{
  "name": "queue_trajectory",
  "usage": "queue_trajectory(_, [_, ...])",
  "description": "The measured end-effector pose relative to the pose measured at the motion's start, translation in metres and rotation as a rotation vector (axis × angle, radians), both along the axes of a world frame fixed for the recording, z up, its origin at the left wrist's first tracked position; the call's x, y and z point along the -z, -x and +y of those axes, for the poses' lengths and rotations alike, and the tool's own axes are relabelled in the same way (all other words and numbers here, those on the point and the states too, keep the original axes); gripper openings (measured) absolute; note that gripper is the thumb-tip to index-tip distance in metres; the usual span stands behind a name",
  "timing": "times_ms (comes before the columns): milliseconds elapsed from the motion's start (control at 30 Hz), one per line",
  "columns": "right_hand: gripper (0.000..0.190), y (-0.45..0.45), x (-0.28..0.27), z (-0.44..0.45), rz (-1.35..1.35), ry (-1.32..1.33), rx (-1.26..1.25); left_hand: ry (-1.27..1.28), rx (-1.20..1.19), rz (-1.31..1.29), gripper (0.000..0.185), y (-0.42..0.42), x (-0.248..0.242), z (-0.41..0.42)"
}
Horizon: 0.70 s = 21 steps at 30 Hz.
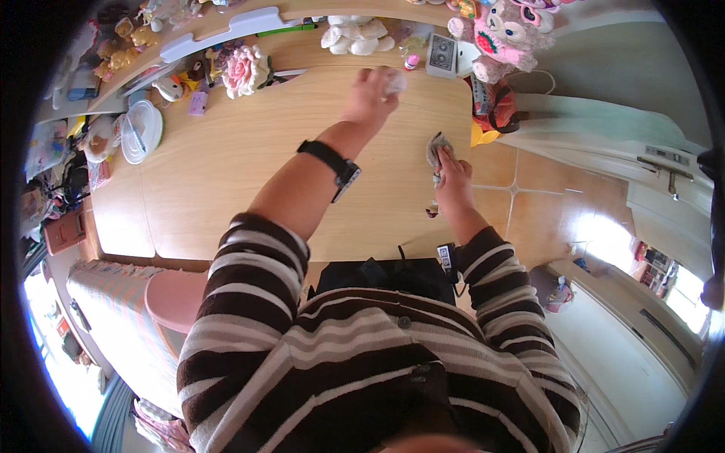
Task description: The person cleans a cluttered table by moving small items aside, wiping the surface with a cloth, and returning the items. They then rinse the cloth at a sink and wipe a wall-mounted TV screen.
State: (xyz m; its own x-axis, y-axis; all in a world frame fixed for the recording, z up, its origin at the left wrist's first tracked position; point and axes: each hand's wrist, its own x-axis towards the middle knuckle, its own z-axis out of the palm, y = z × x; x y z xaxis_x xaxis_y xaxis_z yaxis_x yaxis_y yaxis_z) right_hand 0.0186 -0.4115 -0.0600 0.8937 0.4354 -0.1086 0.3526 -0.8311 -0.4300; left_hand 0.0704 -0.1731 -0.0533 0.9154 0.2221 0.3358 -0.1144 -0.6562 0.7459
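My left hand (371,96) is stretched over the far part of the wooden desk (238,170), a black watch (334,164) on its wrist. Its fingers curl around a small whitish, translucent object (395,82), too blurred to name. Close to the desk's right edge, my right hand (455,180) grips a greyish cloth (437,148) against the desktop. Part of that cloth is hidden under the fingers. A small dark and white item (433,209) shows just below that hand; I cannot tell whether it belongs to the cloth.
Along the back stand a rose ornament (244,71), a white plush (357,37), a pink bottle (412,62), a boxed card deck (442,54) and a pink plush bear (501,39). A round plastic lid (141,133) leans at left. A pink chair (175,300) is beside the desk.
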Motion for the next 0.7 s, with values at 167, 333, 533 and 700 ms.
queue_trajectory(167, [0.055,0.002,-0.005,0.010,0.016,0.151,0.008,0.175,-0.521,0.109,0.041,0.024,-0.007,0.079])
queue_trajectory(333, [0.058,0.001,-0.009,0.009,-0.008,0.137,-0.029,-0.093,-0.613,0.255,0.052,-0.014,-0.005,0.121])
queue_trajectory(533, [0.054,-0.001,0.003,0.005,-0.007,0.088,-0.053,-0.049,-0.335,0.321,0.059,-0.036,0.015,0.123])
queue_trajectory(700, [0.050,-0.034,0.005,0.007,-0.020,0.012,0.042,-0.172,-0.179,-0.050,0.027,0.045,0.009,0.088])
